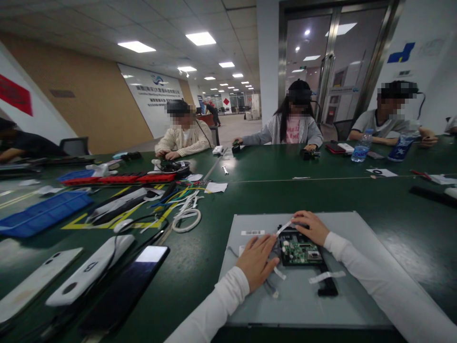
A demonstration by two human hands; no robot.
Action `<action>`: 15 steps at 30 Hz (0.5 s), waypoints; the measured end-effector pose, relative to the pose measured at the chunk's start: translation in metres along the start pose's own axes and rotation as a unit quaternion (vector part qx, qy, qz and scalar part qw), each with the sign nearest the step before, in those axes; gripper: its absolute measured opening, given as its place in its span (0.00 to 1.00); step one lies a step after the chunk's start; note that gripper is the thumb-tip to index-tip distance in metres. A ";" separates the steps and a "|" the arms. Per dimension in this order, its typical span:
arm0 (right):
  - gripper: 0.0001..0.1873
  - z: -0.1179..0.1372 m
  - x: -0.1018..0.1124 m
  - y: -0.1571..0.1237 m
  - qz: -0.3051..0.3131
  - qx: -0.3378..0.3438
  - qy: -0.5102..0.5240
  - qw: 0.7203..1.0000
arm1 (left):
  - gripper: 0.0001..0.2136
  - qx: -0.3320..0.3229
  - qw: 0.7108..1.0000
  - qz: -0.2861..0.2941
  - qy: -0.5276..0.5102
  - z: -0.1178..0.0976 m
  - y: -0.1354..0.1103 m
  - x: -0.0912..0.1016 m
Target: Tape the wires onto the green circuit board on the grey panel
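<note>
Diagonally, a pale strip [284, 227] runs from near left to far right between a person's two hands, over the far left corner of a black frame [303, 264] around a green circuit board [301, 252]. The left hand [257, 259], fingers spread, lies left of the board, its fingertips at the strip's near end. The right hand [312, 228] reaches in from the right, fingers curled at the strip's far end; whether they pinch it or press it down, one cannot tell. With a hand at each end, neither is clearly nearer. The board lies lengthwise left to right on a gray panel [348, 238] atop the green table [196, 286]. A second strip [327, 276] lies across a black bracket [327, 288], nearer and apart from both hands.
</note>
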State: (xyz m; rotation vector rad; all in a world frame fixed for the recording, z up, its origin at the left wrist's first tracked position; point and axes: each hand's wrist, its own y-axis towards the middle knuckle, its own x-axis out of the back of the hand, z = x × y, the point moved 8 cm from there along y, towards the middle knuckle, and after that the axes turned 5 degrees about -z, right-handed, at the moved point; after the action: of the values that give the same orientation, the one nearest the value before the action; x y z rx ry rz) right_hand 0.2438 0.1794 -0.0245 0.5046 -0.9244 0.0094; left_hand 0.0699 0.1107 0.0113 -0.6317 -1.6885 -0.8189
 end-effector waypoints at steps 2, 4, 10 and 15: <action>0.14 0.000 0.000 0.000 -0.001 0.001 0.001 1.000 | 0.23 0.001 1.000 -0.002 0.001 0.000 0.000 0.001; 0.14 -0.001 -0.001 0.000 -0.003 0.001 0.003 1.000 | 0.22 0.002 1.000 -0.004 0.003 -0.001 -0.001 0.002; 0.13 -0.003 -0.001 0.000 -0.010 -0.007 0.022 1.000 | 0.20 0.005 1.000 -0.027 0.016 -0.002 0.001 0.007; 0.16 -0.008 0.008 0.001 -0.026 -0.035 0.073 0.996 | 0.17 0.008 0.998 -0.055 0.023 -0.002 0.001 0.015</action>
State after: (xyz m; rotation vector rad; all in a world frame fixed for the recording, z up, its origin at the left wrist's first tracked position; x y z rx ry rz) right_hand 0.2544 0.1815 -0.0219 0.4564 -0.7651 -0.0335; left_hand 0.0684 0.1098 0.0263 -0.5088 -1.6986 -0.8900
